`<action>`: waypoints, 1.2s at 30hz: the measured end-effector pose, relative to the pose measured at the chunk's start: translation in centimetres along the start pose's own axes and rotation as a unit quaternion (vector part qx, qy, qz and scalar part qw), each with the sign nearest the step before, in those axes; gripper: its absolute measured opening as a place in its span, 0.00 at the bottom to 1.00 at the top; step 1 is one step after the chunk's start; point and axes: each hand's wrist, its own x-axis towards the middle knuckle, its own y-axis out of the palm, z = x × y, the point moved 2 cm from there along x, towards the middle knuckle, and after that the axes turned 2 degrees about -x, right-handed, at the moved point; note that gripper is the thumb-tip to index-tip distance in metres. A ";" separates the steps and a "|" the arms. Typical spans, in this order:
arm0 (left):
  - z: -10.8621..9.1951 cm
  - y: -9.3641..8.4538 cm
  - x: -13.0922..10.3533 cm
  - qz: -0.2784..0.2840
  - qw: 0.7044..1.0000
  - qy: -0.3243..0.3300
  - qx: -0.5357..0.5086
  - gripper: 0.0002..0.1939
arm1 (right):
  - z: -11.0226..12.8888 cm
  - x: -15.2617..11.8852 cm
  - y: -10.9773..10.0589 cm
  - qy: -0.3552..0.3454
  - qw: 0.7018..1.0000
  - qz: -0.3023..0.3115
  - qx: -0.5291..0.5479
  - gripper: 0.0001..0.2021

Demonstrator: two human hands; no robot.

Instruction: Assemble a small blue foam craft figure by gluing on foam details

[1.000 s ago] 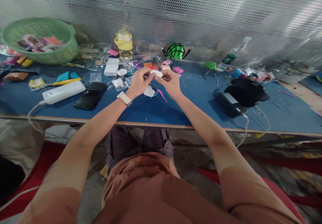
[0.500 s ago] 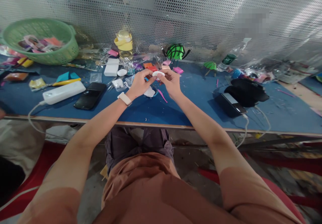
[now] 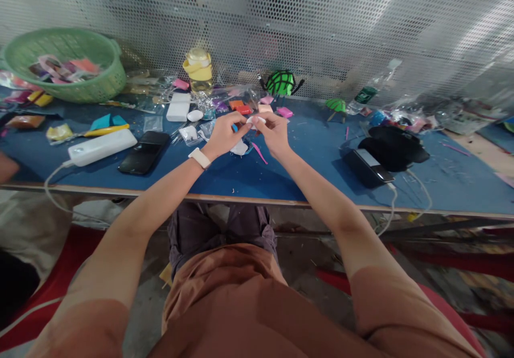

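Note:
Between my fingertips is a small piece of soft white modelling clay (image 3: 255,120), held above the blue table. My left hand (image 3: 226,134) pinches it from the left, thumb and fingers closed. From the other side my right hand (image 3: 273,132) pinches it too, its thumb close to the left thumb. Fingers cover most of the clay. Below the hands lie a white lump in wrapping (image 3: 240,147) and a pink modelling tool (image 3: 259,153). A white egg-shaped piece (image 3: 195,116) rests left of my left hand.
A green basket (image 3: 92,87) of packets stands at the left, near a white power strip (image 3: 102,148) and a black phone (image 3: 144,153). Behind are a yellow-lidded bottle (image 3: 199,71) and a green turtle-like figure (image 3: 280,83). At right sit a black case (image 3: 367,168) and a water bottle (image 3: 367,92).
The white clay looked flat and wide between my fingers; now less of it shows as the thumbs have come in over it. At the left edge another person's hand has come further into view.

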 end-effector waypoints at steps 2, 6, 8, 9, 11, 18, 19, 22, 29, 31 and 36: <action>-0.1 0.1 -0.1 0.005 1.000 0.009 -0.002 0.25 | 0.2 0.0 0.0 -0.008 1.000 -0.009 0.001 0.35; -0.1 0.4 -0.1 0.002 1.000 0.004 0.023 0.16 | 0.2 0.1 -0.1 -0.023 0.999 -0.021 -0.015 0.33; 0.1 0.4 -0.1 0.001 0.999 -0.009 0.033 0.12 | 0.1 0.1 -0.1 -0.024 0.999 -0.023 -0.013 0.33; 0.2 0.4 -0.1 0.001 0.999 -0.011 0.034 0.10 | 0.0 0.2 0.0 -0.021 1.000 -0.022 -0.008 0.33; 0.3 0.4 -0.1 -0.002 0.999 -0.003 0.032 0.09 | -0.1 0.2 0.2 -0.008 1.000 -0.021 0.006 0.34; -0.1 0.3 -0.3 0.000 0.999 0.008 0.031 0.17 | 0.0 0.2 0.3 0.001 0.998 -0.029 0.048 0.31; -0.2 0.3 -0.4 0.001 0.999 0.012 0.035 0.16 | 0.0 0.2 0.3 0.006 0.998 -0.026 0.054 0.31; -0.2 0.3 -0.3 0.003 0.999 0.016 0.051 0.13 | -0.1 0.1 0.5 0.026 0.997 -0.016 0.070 0.32; 0.6 0.1 -0.1 -0.020 0.998 0.012 0.056 0.18 | -0.5 0.3 0.2 0.013 0.998 -0.025 0.050 0.33; 0.6 0.1 -0.2 -0.024 0.998 0.013 0.049 0.20 | -0.6 0.3 0.1 0.006 0.999 -0.023 0.044 0.32; 0.8 0.3 -0.2 -0.020 0.999 0.014 0.030 0.24 | -0.9 0.3 0.1 -0.006 0.999 -0.020 0.041 0.31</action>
